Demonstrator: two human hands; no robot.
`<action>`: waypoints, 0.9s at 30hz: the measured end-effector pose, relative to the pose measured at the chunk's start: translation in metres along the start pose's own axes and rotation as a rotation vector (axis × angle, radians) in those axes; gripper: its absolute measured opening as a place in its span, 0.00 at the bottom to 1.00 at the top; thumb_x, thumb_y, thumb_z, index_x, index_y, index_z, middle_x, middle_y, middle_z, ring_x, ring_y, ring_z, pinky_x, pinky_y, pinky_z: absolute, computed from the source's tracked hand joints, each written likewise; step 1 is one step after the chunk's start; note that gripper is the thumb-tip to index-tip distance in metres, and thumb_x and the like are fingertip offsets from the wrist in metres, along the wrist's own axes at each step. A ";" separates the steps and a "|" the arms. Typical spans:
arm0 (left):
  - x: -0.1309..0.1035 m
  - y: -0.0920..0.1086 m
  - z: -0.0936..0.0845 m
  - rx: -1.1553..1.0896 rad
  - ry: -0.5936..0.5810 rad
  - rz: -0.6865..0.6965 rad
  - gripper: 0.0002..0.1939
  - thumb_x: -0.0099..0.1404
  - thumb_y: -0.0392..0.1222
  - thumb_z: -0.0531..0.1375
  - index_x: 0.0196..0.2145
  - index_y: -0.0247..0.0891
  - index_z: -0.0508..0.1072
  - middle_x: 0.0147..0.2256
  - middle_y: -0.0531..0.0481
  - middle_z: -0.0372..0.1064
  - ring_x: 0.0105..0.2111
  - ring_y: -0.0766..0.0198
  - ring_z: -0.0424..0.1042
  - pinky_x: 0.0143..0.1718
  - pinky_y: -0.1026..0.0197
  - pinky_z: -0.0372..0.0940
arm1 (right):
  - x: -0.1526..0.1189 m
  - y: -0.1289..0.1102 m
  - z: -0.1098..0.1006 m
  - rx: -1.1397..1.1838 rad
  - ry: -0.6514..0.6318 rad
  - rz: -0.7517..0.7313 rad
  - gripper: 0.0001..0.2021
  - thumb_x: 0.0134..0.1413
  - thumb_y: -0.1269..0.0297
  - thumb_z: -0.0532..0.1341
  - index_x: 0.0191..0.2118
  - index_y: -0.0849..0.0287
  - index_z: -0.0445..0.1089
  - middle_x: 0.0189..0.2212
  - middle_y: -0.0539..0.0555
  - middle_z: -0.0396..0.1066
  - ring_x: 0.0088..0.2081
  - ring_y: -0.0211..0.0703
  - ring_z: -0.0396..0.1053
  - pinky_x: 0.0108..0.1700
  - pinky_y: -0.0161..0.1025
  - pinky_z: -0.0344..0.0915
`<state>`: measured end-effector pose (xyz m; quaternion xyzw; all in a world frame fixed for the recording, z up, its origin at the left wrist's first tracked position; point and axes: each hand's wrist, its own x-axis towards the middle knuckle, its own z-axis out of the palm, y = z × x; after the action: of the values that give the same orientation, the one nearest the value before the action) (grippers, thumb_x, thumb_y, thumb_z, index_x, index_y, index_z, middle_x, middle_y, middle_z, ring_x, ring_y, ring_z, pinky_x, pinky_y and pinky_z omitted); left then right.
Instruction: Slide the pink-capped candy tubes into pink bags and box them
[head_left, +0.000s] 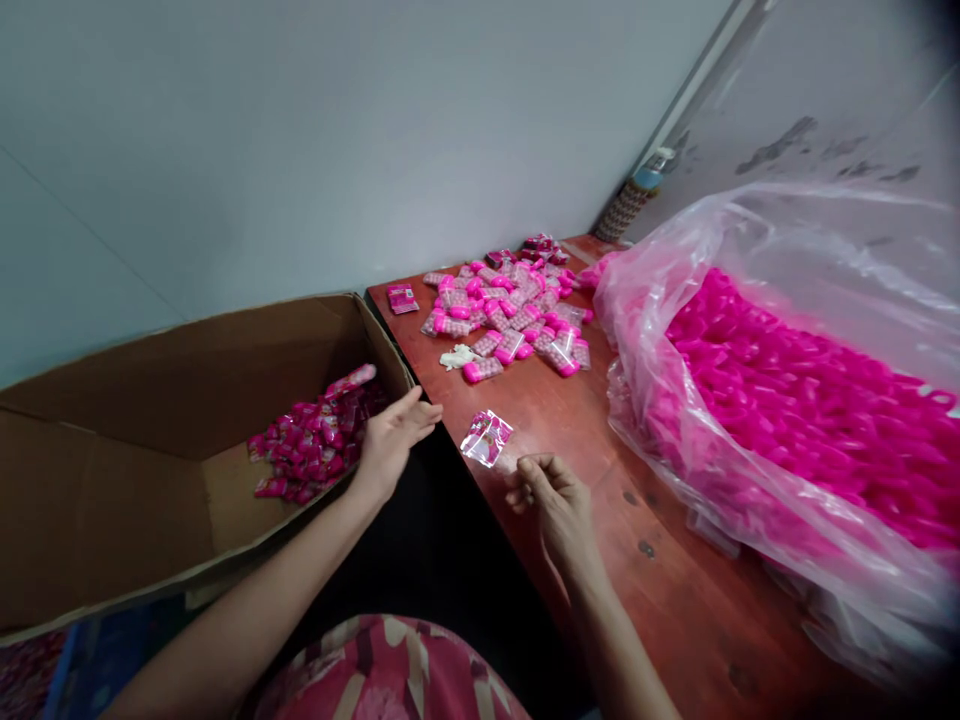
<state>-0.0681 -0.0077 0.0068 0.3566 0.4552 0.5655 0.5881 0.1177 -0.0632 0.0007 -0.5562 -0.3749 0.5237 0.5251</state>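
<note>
My left hand (391, 440) is over the near right edge of the cardboard box (112, 470), its fingers stretched out toward the table and nothing visible in them. On the red-brown table (600, 540) lies a shiny pink printed sachet (486, 438), between my two hands. Just to its right, my right hand (555, 495) is closed, thumb and forefinger pressed together; whatever they may pinch is too small to make out. Beyond the sachet is a pile of clear packs with pink tops and pale beads (510, 305). Many wrapped pink packets (311, 440) lie inside the box.
A large clear plastic bag (660, 400) full of bright pink plastic pieces (810, 400) takes up the table's right side. A stack of pink printed sachets (403, 298) lies at the left edge, near a crumpled white scrap (458, 356). A bottle (636, 195) stands in the back corner.
</note>
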 end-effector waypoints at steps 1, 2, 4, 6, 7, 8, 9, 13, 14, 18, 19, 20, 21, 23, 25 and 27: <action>0.002 -0.006 0.004 0.153 -0.034 0.073 0.21 0.51 0.47 0.62 0.42 0.38 0.71 0.41 0.44 0.71 0.45 0.54 0.67 0.50 0.51 0.56 | 0.001 -0.002 -0.002 -0.018 0.008 0.000 0.11 0.47 0.57 0.61 0.26 0.60 0.64 0.20 0.48 0.68 0.19 0.34 0.64 0.22 0.31 0.60; 0.004 -0.013 0.010 0.304 -0.088 0.168 0.20 0.50 0.45 0.64 0.42 0.39 0.72 0.44 0.45 0.69 0.49 0.54 0.63 0.53 0.52 0.51 | 0.001 -0.004 -0.003 -0.035 0.011 0.003 0.11 0.47 0.56 0.61 0.26 0.60 0.64 0.20 0.48 0.67 0.19 0.34 0.64 0.22 0.31 0.60; 0.008 -0.028 0.024 0.524 -0.219 0.323 0.18 0.49 0.41 0.64 0.41 0.42 0.73 0.48 0.46 0.66 0.54 0.54 0.56 0.57 0.53 0.42 | 0.002 -0.005 -0.005 -0.063 0.002 0.015 0.11 0.47 0.56 0.61 0.26 0.59 0.65 0.20 0.48 0.67 0.19 0.35 0.64 0.22 0.31 0.60; 0.011 -0.042 0.034 0.652 -0.281 0.377 0.15 0.51 0.39 0.63 0.39 0.44 0.73 0.49 0.47 0.64 0.56 0.55 0.52 0.58 0.50 0.35 | 0.003 -0.005 -0.007 -0.087 -0.010 0.025 0.12 0.46 0.55 0.61 0.26 0.59 0.65 0.20 0.49 0.68 0.19 0.35 0.64 0.21 0.32 0.60; 0.013 -0.047 0.036 0.688 -0.288 0.384 0.14 0.52 0.38 0.62 0.38 0.45 0.74 0.50 0.48 0.64 0.57 0.55 0.51 0.58 0.49 0.33 | 0.003 -0.005 -0.008 -0.099 -0.015 0.028 0.12 0.46 0.55 0.61 0.26 0.59 0.65 0.20 0.49 0.68 0.19 0.36 0.64 0.21 0.32 0.61; 0.014 -0.051 0.038 0.709 -0.287 0.386 0.12 0.53 0.37 0.61 0.38 0.46 0.74 0.50 0.49 0.64 0.57 0.55 0.50 0.57 0.48 0.32 | 0.004 -0.004 -0.009 -0.111 -0.018 0.028 0.12 0.46 0.55 0.61 0.26 0.59 0.65 0.20 0.49 0.68 0.19 0.36 0.64 0.22 0.33 0.61; 0.015 -0.054 0.038 0.718 -0.281 0.390 0.12 0.54 0.37 0.60 0.37 0.46 0.74 0.50 0.49 0.64 0.57 0.55 0.50 0.57 0.46 0.31 | 0.005 -0.003 -0.011 -0.121 -0.023 0.027 0.12 0.46 0.55 0.61 0.26 0.59 0.65 0.20 0.49 0.68 0.19 0.36 0.64 0.22 0.33 0.60; 0.015 -0.059 0.034 0.721 -0.267 0.423 0.11 0.55 0.38 0.59 0.37 0.48 0.74 0.48 0.49 0.66 0.56 0.55 0.51 0.57 0.43 0.31 | 0.015 0.003 -0.011 -0.153 -0.010 -0.032 0.11 0.47 0.56 0.60 0.28 0.59 0.66 0.21 0.49 0.68 0.22 0.37 0.65 0.25 0.33 0.62; 0.014 -0.059 0.034 0.717 -0.258 0.433 0.11 0.55 0.38 0.59 0.37 0.48 0.74 0.48 0.49 0.66 0.56 0.55 0.51 0.57 0.43 0.32 | 0.018 0.005 -0.009 -0.149 0.011 -0.053 0.10 0.47 0.57 0.61 0.30 0.59 0.66 0.24 0.49 0.69 0.25 0.38 0.67 0.28 0.34 0.63; 0.004 -0.050 0.041 0.635 -0.237 0.451 0.12 0.56 0.37 0.58 0.38 0.48 0.74 0.48 0.49 0.65 0.56 0.56 0.53 0.57 0.45 0.37 | 0.033 0.007 0.000 0.006 0.042 -0.056 0.17 0.43 0.61 0.64 0.41 0.58 0.63 0.32 0.51 0.71 0.32 0.40 0.69 0.34 0.37 0.64; 0.002 -0.046 0.043 0.594 -0.243 0.438 0.12 0.56 0.37 0.59 0.38 0.48 0.74 0.48 0.49 0.66 0.55 0.56 0.53 0.57 0.46 0.39 | 0.036 0.005 0.002 0.062 0.034 -0.046 0.19 0.42 0.61 0.64 0.42 0.57 0.62 0.30 0.50 0.71 0.30 0.39 0.68 0.32 0.36 0.64; -0.001 -0.041 0.046 0.545 -0.244 0.411 0.13 0.54 0.37 0.60 0.38 0.47 0.74 0.47 0.49 0.67 0.55 0.56 0.54 0.57 0.48 0.41 | 0.039 0.003 0.003 0.109 0.027 -0.041 0.19 0.41 0.62 0.65 0.42 0.57 0.62 0.27 0.48 0.70 0.27 0.38 0.68 0.31 0.35 0.63; -0.002 -0.037 0.048 0.489 -0.236 0.365 0.14 0.53 0.37 0.61 0.39 0.47 0.74 0.47 0.48 0.67 0.54 0.56 0.56 0.56 0.50 0.44 | 0.041 0.000 0.004 0.141 0.028 -0.043 0.19 0.41 0.62 0.65 0.41 0.58 0.62 0.24 0.46 0.69 0.25 0.36 0.67 0.29 0.34 0.63; -0.003 -0.029 0.051 0.358 -0.188 0.218 0.20 0.49 0.38 0.64 0.42 0.45 0.72 0.46 0.47 0.68 0.51 0.54 0.61 0.52 0.54 0.53 | 0.045 -0.007 0.003 0.153 0.040 -0.054 0.18 0.40 0.63 0.65 0.40 0.58 0.62 0.20 0.44 0.66 0.22 0.34 0.64 0.27 0.32 0.61; -0.001 -0.025 0.050 0.237 -0.184 0.024 0.20 0.47 0.42 0.64 0.41 0.41 0.73 0.41 0.46 0.71 0.44 0.53 0.67 0.45 0.57 0.61 | 0.047 -0.013 0.001 0.117 0.003 -0.050 0.18 0.39 0.63 0.66 0.39 0.59 0.63 0.19 0.43 0.64 0.20 0.33 0.63 0.25 0.31 0.59; 0.002 -0.024 0.048 0.160 -0.264 -0.153 0.14 0.48 0.45 0.63 0.32 0.36 0.75 0.31 0.47 0.73 0.34 0.56 0.70 0.37 0.59 0.64 | 0.050 -0.016 -0.001 0.052 -0.065 -0.039 0.18 0.38 0.63 0.66 0.38 0.59 0.63 0.17 0.42 0.63 0.19 0.33 0.62 0.23 0.31 0.57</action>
<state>-0.0146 -0.0039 0.0000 0.4376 0.4435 0.4292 0.6539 0.1292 -0.0128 0.0069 -0.5177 -0.3889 0.5407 0.5371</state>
